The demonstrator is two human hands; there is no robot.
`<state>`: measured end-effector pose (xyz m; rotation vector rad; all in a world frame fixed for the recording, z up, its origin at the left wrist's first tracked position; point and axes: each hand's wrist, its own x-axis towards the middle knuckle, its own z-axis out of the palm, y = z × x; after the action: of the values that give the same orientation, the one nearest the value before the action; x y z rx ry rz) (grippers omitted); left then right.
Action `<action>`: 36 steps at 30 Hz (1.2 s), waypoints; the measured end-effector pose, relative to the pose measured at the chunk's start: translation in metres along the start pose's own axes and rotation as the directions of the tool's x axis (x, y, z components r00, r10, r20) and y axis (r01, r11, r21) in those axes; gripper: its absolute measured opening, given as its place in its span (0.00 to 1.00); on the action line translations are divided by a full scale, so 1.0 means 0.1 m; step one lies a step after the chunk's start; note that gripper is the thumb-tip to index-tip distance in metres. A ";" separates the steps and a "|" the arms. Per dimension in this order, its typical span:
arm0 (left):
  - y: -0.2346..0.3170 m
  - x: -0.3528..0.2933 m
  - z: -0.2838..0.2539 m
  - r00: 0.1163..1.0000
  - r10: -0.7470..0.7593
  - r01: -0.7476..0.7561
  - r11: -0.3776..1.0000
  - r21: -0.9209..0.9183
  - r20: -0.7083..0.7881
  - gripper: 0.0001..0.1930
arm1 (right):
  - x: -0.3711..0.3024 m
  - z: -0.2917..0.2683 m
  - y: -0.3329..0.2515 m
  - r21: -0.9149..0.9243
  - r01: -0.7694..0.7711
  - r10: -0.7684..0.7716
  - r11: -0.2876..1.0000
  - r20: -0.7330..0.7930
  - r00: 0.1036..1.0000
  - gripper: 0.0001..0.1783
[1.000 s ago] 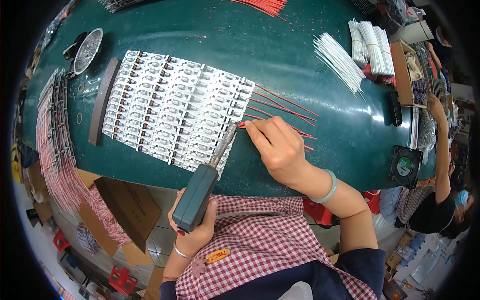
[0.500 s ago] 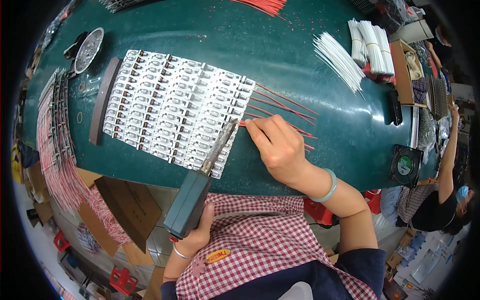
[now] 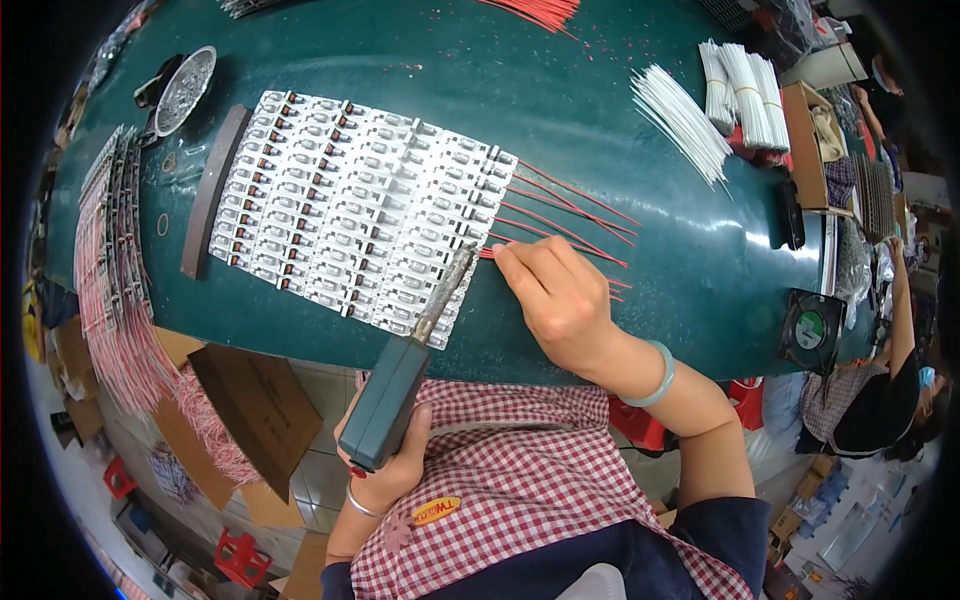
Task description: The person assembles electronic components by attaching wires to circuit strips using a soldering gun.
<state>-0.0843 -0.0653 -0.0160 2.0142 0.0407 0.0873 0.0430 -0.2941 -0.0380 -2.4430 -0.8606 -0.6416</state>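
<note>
My left hand [image 3: 408, 458] is wrapped round the dark green body of a soldering gun [image 3: 384, 402]. Its metal tip reaches the right edge of a sheet of small white circuit boards [image 3: 345, 205], which lies flat on the green table. In my right hand [image 3: 562, 305], thumb and fingertips pinch a red wire [image 3: 487, 253] whose end meets the board edge beside the tip. Several other red wires [image 3: 570, 198] stick out to the right from that edge, above and behind my right hand. Whether the pinched wire is joined to the board is too small to tell.
A dark bar [image 3: 217, 195] borders the sheet's left end. Beyond it stand a dish of small clear bits [image 3: 186, 90] and stacked boards with pink wires [image 3: 112, 230]. White wire bundles [image 3: 740, 90], a small fan [image 3: 810, 328] and a co-worker [image 3: 865, 405] are at the right.
The sheet and its bar now appear slightly higher and further right. The gun's body has swung a little to the right, its tip staying by the pinched wire. My right hand has barely moved.
</note>
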 end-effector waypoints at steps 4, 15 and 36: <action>0.00 -0.02 0.01 0.997 -0.073 0.074 0.997 -0.022 0.025 0.12 | 0.01 0.01 -0.03 0.020 -0.026 0.026 0.999 0.000 1.000 0.19; -0.02 -0.02 -0.02 0.995 -0.059 0.055 0.997 0.050 0.085 0.11 | 0.01 0.00 -0.03 -0.017 -0.007 0.008 1.000 0.020 1.000 0.18; -0.05 -0.16 -0.07 0.998 -0.063 0.063 0.998 0.008 0.015 0.14 | -0.04 -0.01 -0.12 0.026 -0.015 0.015 1.000 -0.001 1.000 0.19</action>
<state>-0.1011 -0.0578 -0.0180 2.0187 0.0949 0.0318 0.0318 -0.2882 -0.0362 -2.4236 -0.8445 -0.6224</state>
